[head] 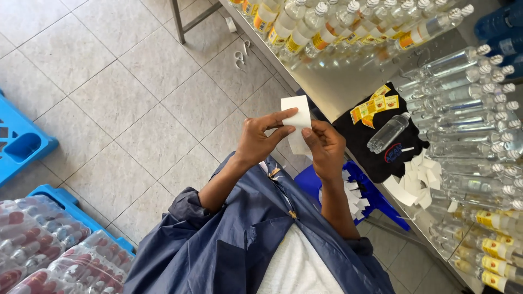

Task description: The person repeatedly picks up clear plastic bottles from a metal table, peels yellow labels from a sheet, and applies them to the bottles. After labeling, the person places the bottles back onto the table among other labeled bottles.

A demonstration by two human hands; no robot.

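Both hands are raised in front of my chest over the tiled floor. My left hand (260, 139) pinches the upper part of a white paper strip (297, 111) between thumb and fingers. My right hand (326, 146) grips the same strip lower down, at its right edge. The strip stands upright and its lower end is hidden behind my fingers. A clear empty plastic bottle (388, 132) lies on a black cloth (359, 142) on the table to the right, beside a strip of yellow labels (375, 105).
A steel table (338, 81) on the right carries several lying clear bottles (463, 103), some with yellow labels. White backing scraps (415, 177) pile on the table and on a blue stool (376, 190). Blue crates (22, 144) and shrink-wrapped bottle packs (49, 245) sit on the left floor.
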